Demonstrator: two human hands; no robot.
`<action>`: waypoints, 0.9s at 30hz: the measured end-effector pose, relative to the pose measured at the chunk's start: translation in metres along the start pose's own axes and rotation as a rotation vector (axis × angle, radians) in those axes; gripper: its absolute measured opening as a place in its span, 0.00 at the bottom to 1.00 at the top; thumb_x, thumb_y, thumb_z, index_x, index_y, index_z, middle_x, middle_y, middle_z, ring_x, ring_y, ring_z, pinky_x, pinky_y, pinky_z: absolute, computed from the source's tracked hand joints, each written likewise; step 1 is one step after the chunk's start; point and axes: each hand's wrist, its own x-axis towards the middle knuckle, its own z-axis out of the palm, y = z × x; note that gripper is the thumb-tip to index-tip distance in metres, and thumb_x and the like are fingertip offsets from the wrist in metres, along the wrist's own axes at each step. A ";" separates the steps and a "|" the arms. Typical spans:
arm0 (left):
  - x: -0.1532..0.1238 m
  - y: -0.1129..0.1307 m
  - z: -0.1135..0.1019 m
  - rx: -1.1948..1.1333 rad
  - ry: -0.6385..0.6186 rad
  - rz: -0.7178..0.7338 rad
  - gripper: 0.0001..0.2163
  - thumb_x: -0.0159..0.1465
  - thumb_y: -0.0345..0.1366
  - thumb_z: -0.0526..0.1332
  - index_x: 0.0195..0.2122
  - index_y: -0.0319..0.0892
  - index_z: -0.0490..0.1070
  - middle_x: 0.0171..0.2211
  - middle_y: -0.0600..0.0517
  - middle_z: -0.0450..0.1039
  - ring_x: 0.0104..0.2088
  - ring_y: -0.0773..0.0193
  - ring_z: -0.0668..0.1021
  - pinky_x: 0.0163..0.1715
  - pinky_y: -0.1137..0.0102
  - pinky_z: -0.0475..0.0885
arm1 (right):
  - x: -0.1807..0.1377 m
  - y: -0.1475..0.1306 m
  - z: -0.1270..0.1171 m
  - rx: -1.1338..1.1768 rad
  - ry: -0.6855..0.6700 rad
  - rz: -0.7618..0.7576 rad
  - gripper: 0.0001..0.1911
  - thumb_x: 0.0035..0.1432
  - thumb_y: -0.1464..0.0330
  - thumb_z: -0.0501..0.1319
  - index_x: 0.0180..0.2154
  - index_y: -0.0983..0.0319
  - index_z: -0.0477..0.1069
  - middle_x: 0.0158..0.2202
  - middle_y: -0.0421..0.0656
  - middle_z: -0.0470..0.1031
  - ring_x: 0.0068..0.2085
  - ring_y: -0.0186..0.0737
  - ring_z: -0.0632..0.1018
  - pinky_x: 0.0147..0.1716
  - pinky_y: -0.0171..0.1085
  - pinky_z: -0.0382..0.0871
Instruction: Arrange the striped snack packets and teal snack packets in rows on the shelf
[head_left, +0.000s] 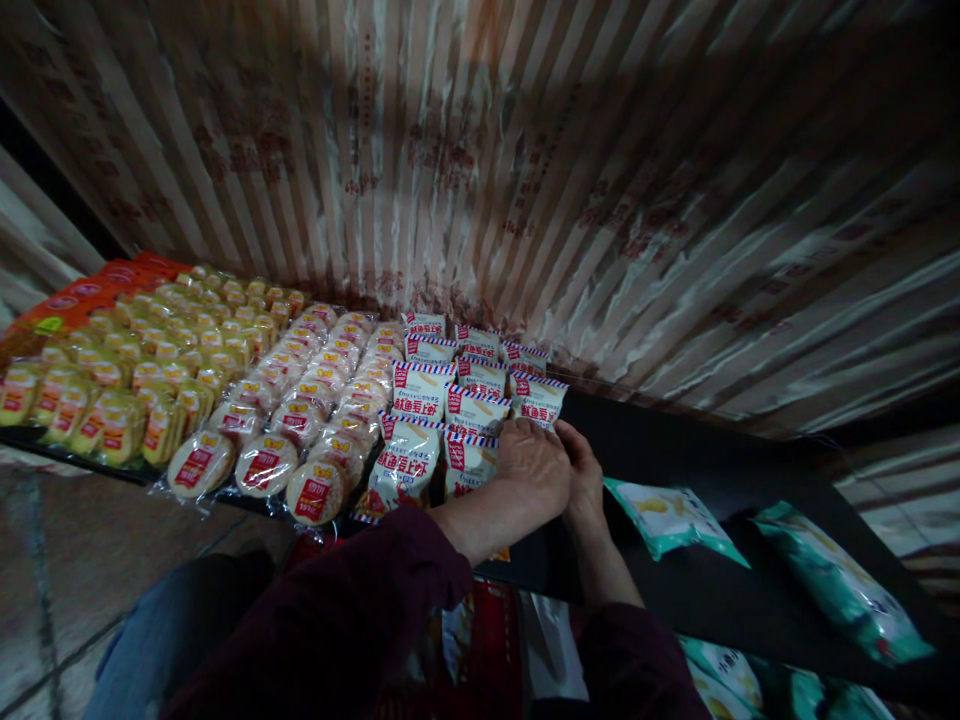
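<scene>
The lone view comes from a head-worn camera, facing forward and down over a black shelf (675, 440), close enough that the wearer's left hand (532, 465) and right hand (586, 475) sit just below mid-frame. Striped sheeting (450, 150) spans the top, floor (150, 545) the lower left; the dim upper right appears to be more sheeting.

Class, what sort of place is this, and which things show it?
Probably a snack shop or market stall: the long black shelf carries close rows of round pale biscuits in clear plastic wrappers and white plastic bags with red lettering.
</scene>
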 end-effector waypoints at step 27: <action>-0.023 -0.007 -0.009 -0.002 0.147 0.105 0.18 0.65 0.28 0.49 0.52 0.29 0.70 0.57 0.33 0.68 0.63 0.47 0.64 0.64 0.49 0.52 | -0.003 0.001 -0.004 -0.096 0.054 -0.212 0.23 0.47 0.55 0.66 0.45 0.59 0.76 0.53 0.45 0.75 0.56 0.48 0.73 0.55 0.51 0.66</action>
